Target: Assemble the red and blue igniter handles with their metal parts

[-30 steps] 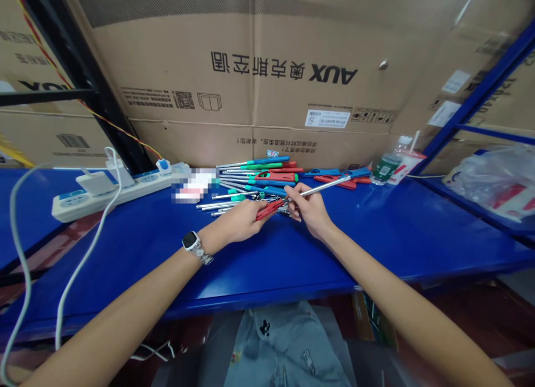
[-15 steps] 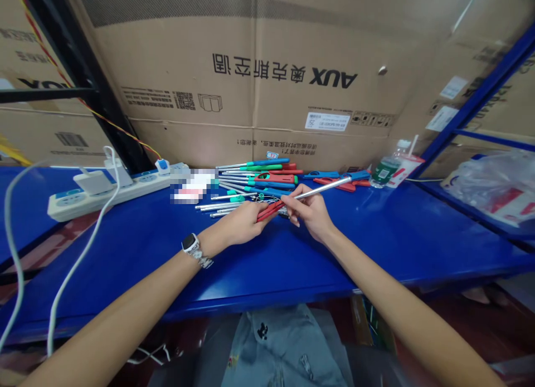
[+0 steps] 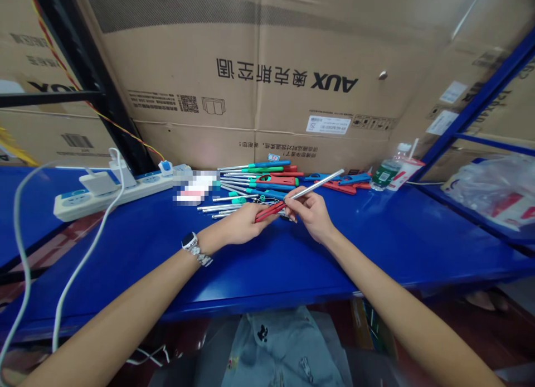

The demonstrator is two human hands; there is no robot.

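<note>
My left hand (image 3: 241, 224), with a watch on its wrist, is closed around a red handle shell (image 3: 270, 211) of a long-nosed lighter. My right hand (image 3: 311, 213) pinches a silver metal tube (image 3: 324, 182) where it meets the upper end of that red handle. The tube slants up to the right, past the fingers. Whether tube and handle are joined is hidden by the fingers. Just behind my hands lies a pile of long-nosed lighters (image 3: 273, 180) with red, green and blue handles and silver tubes. Loose blue and red handle shells (image 3: 345, 187) lie farther right.
A white power strip (image 3: 71, 208) with plugs and cables sits on the blue tabletop (image 3: 388, 236) at left. Back right stand a bottle (image 3: 382, 175) and a cup with a straw (image 3: 407, 172), near a plastic bag (image 3: 493, 180). Large cardboard (image 3: 284, 35) closes off the back.
The metal tube's far end has shifted slightly left and up, so it slants more steeply. Both hands keep their grip in nearly the same place. The view has moved slightly.
</note>
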